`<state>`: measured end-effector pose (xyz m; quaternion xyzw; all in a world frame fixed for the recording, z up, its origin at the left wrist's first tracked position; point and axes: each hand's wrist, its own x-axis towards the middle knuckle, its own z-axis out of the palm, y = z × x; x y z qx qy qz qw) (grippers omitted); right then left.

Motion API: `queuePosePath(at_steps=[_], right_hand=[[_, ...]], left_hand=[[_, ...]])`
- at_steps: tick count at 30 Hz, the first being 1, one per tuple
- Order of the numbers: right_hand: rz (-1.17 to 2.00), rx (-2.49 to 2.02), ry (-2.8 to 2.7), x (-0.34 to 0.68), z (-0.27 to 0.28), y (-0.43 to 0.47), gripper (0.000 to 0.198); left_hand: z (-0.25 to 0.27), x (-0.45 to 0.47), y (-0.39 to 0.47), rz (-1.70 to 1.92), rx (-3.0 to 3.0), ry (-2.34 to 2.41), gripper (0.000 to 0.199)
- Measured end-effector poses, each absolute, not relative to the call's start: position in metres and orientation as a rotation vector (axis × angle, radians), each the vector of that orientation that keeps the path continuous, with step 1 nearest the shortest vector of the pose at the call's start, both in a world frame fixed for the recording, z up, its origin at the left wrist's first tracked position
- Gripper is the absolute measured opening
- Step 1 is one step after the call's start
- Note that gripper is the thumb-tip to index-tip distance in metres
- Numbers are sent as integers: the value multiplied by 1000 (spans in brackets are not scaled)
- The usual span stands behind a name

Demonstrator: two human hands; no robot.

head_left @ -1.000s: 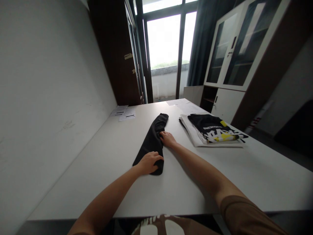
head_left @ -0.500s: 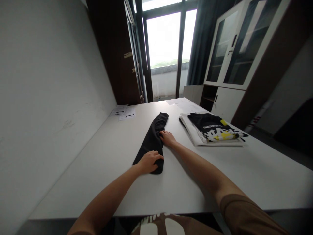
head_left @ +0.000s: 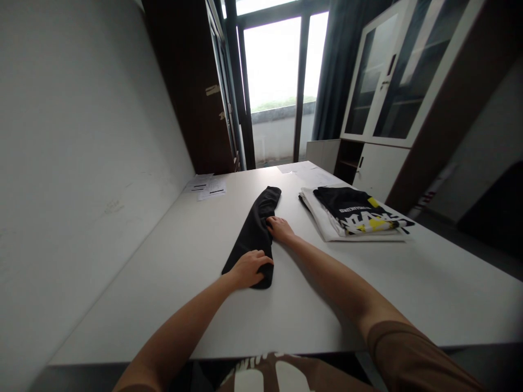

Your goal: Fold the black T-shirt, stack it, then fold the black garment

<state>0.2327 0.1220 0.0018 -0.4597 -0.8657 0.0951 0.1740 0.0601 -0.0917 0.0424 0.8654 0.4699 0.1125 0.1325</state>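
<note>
Plain black cloth (head_left: 251, 237), white table (head_left: 163, 294), brown sleeve (head_left: 408, 354)

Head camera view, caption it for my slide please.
Left hand and right hand on a black cloth, a stack of folded clothes to its right on the white table.

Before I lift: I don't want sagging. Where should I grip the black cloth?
Probably by both ends: the black cloth lies long and narrow, running away from you. The left hand rests on the near end; bring the right hand from the right edge to the narrower far end.
</note>
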Motion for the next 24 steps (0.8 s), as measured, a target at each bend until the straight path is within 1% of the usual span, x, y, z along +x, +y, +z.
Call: queuePosePath(at_steps=[24], right_hand=[[278, -1291, -2456, 232, -3, 127, 34]], left_hand=[[34, 57, -89, 361, 2547, 1343, 50]])
